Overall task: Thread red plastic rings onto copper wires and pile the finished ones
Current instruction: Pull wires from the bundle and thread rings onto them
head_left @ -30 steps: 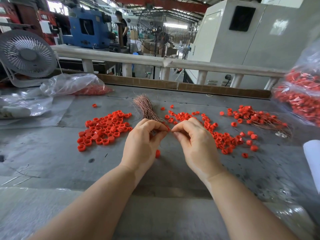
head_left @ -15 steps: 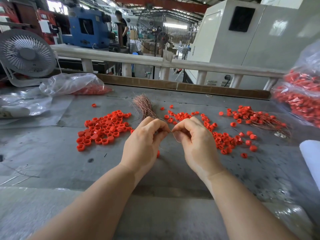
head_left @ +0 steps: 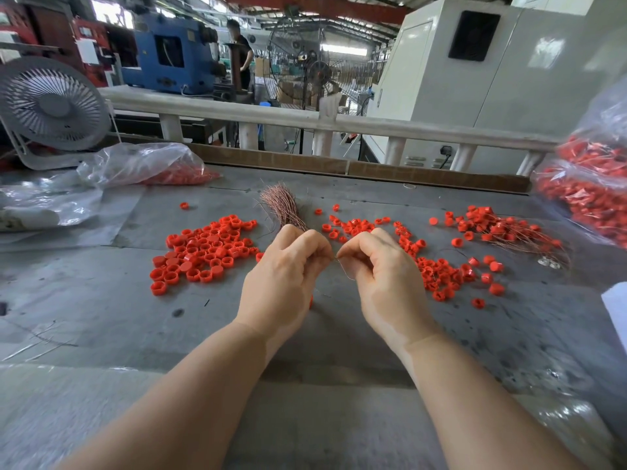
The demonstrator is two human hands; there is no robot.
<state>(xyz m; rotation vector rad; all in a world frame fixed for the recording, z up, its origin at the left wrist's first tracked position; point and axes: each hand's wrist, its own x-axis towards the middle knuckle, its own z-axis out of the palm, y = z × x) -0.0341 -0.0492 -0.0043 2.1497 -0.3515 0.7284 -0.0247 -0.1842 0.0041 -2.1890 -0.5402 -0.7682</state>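
A white table fan (head_left: 51, 106) stands at the far left of a grey, scuffed workbench (head_left: 101, 334), beside a crumpled clear plastic bag (head_left: 135, 164) holding red pieces. In front of it, loose red plastic rings (head_left: 203, 252), short and round with open centres, lie in a heap on the bench. A bundle of thin copper wires (head_left: 281, 205) fans out just behind the left hand (head_left: 285, 279), whose fingers are curled tight, fingertips pinched together on a fine wire (head_left: 342, 269) that is barely visible. The right hand (head_left: 386, 276) meets it fingertip to fingertip, its fingers also curled and pinching the same wire; whether a ring sits between them cannot be told. More rings (head_left: 437, 273) are scattered to the right of that hand. Further right lies the finished pile (head_left: 502, 228), rings with wire tails sticking out, and a glossy bag of red parts (head_left: 590, 188) bulges at the edge.
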